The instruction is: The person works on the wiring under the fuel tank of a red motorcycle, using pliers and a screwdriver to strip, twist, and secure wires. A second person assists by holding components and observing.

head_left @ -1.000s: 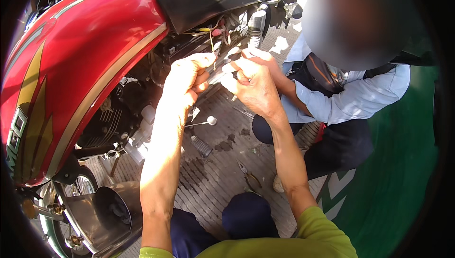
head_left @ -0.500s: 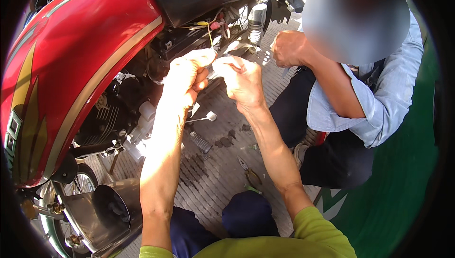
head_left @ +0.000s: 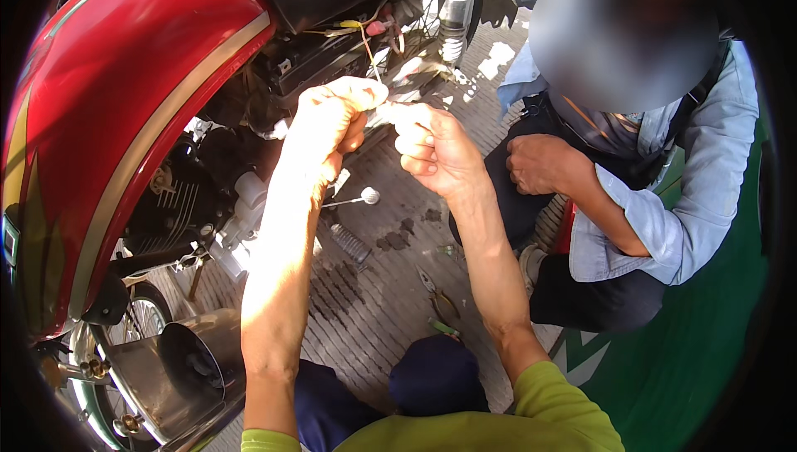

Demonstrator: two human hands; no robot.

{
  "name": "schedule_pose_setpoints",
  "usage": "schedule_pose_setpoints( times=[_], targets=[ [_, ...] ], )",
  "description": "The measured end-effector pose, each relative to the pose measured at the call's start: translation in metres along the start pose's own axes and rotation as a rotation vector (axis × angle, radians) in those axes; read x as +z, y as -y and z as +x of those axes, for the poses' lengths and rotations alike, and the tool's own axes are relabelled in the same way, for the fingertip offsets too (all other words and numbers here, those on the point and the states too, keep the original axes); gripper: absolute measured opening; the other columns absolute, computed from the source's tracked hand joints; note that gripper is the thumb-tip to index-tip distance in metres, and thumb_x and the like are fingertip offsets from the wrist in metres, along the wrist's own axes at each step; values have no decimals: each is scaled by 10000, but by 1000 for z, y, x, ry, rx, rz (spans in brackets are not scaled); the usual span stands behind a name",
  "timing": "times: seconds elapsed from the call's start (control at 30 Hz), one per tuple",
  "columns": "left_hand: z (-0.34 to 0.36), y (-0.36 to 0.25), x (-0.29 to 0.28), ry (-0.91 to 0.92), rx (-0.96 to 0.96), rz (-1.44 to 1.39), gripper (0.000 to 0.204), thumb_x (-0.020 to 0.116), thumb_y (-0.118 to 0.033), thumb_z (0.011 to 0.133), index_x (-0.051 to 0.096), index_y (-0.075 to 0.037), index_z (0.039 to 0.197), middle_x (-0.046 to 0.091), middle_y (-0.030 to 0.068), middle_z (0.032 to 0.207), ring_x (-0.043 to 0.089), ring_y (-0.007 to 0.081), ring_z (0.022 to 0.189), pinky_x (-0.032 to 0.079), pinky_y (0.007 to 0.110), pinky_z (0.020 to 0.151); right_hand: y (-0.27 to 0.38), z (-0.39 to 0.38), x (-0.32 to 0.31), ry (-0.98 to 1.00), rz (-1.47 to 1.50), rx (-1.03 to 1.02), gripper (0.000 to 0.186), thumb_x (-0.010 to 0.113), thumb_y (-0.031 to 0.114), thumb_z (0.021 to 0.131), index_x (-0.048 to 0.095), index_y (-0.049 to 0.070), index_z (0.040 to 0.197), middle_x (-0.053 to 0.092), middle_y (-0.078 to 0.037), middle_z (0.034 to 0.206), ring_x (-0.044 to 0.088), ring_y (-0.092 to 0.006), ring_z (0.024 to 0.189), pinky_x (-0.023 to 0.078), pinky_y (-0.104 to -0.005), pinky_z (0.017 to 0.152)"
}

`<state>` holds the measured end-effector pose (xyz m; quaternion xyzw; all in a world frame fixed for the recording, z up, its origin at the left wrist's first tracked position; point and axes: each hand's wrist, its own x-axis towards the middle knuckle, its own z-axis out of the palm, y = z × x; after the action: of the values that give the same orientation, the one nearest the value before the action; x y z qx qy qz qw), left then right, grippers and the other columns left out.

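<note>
Your left hand (head_left: 328, 124) & right hand (head_left: 432, 149) fingers pinch a thin wire (head_left: 366, 45) beside the red motorcycle (head_left: 124, 95). It's likely light, floppy, delicate; grip near the ends, w/o yanking.

The ribbed floor (head_left: 365, 302) carries everything in view. Dark oil stains (head_left: 397, 236) mark it directly below the right hand (head_left: 436, 149). A short coil spring (head_left: 351, 244) lies below the left hand (head_left: 328, 124). A pair of pliers (head_left: 437, 302) lies further below the right hand, beside its forearm. To the right of that hand the floor surface turns green (head_left: 689, 369).
</note>
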<state>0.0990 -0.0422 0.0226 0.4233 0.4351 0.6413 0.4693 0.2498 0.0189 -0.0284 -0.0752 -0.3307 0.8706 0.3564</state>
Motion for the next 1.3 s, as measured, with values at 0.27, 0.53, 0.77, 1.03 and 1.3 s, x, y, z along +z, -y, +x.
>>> schedule_pose_setpoints(
  times=[0.27, 0.53, 0.77, 1.03, 1.3],
  targets=[
    [8, 10, -16, -7, 38, -2, 125, 659, -118, 817, 663, -1, 859, 471, -41, 575, 280, 27, 425, 184, 213, 391, -12, 1, 20, -109, -396, -379, 151, 654, 55, 847, 643, -44, 960, 514, 51, 603, 332, 16, 391, 212, -182, 338],
    [13, 6, -22, 30, 60, -81, 78, 638, -63, 791, 675, -10, 834, 492, -32, 556, 274, 27, 390, 179, 216, 367, -13, 10, 31, -185, -421, -378, 122, 658, 70, 847, 639, -30, 914, 494, 52, 591, 330, 8, 379, 220, -185, 333],
    [14, 4, -27, -10, -118, -203, 102, 650, -78, 808, 662, -4, 878, 494, -39, 598, 357, 34, 479, 260, 193, 423, -13, 25, 15, -1, -183, -230, 131, 586, 108, 903, 624, -16, 918, 433, 63, 555, 311, 2, 378, 225, -182, 330],
    [26, 26, -32, 10, -50, -289, 147, 644, -55, 823, 663, 19, 948, 589, 0, 703, 368, 26, 497, 262, 186, 413, -19, 47, -12, 148, 72, -93, 162, 493, 176, 952, 572, 43, 906, 336, 84, 538, 257, -18, 398, 217, -193, 338],
    [27, 42, -27, -12, 75, -248, 140, 622, -34, 835, 667, 26, 953, 531, -24, 619, 309, 18, 453, 229, 198, 417, -35, 33, 3, -124, -218, -381, 111, 613, 68, 882, 614, 13, 979, 471, 70, 593, 326, 18, 427, 242, -171, 357]
  ],
)
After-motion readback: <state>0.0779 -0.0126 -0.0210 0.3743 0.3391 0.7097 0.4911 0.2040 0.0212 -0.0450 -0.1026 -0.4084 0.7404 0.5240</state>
